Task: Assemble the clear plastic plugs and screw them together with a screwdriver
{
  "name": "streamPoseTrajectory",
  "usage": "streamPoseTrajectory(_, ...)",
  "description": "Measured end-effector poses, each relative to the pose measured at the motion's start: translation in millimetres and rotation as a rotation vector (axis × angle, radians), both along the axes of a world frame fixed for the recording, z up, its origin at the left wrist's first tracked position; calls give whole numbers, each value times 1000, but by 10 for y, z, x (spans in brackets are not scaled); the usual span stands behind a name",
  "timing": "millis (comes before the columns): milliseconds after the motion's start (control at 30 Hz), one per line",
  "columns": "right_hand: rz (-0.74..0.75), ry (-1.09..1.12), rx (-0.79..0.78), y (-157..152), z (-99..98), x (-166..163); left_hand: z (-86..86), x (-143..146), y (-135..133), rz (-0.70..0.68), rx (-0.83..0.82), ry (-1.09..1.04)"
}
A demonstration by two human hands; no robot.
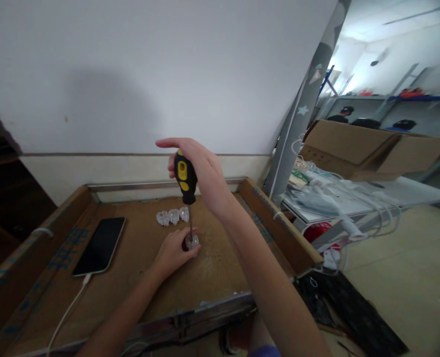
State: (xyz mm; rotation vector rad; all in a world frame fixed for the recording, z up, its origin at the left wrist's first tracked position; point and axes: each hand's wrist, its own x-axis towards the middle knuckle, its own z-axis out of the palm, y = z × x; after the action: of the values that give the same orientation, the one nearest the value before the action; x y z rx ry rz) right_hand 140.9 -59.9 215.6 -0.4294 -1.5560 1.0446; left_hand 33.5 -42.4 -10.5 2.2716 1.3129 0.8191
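My right hand (201,176) wraps around the black and yellow handle of a screwdriver (185,184) held upright, its thin shaft pointing straight down. The tip meets a small round clear part (192,241) on the brown board. My left hand (173,252) pinches that part and holds it against the board. Just behind, three more clear plastic parts (173,216) lie in a short row.
The work surface is a cardboard tray (220,270) with raised flaps at left and right. A black phone (100,246) lies left on it with a white cable plugged in. To the right stand a table with white cables (339,198) and a cardboard box (368,148).
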Motion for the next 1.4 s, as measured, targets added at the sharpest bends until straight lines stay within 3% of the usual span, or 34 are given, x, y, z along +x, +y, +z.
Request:
streamPoseTrajectory(133,-133,-12,133,-12,-37,-10,16,3,-7,-7,2,-6)
streamPoseTrajectory(267,-135,67,99,71,-71,-1,28,0,-20,3,7,14)
streamPoseTrajectory(433,-439,100,171,-11,-127,-83,-18,-7,4,18,24,3)
streamPoseTrajectory(533,-508,91,232,-236,-150,-59,-38,-11,17,-10,7,-38)
streamPoseTrajectory(700,-840,382,401,-502,-61,306,18,-15,3,-25,-28,7)
streamPoseTrajectory(833,-1021,243,412,-445,-145,620,104,46,60,-66,-12,68)
streamPoseTrajectory(933,-999,80,282,-365,-329,721,143,176,192,-133,72,143)
streamPoseTrajectory(1067,-1028,96,247,-363,-455,750,162,368,443,-154,253,311)
streamPoseTrajectory(1267,-1057,167,295,-424,-435,804,245,316,760,-39,396,376)
streamPoseTrajectory(1400,-1060,245,293,-426,-452,862,233,135,820,97,305,370)
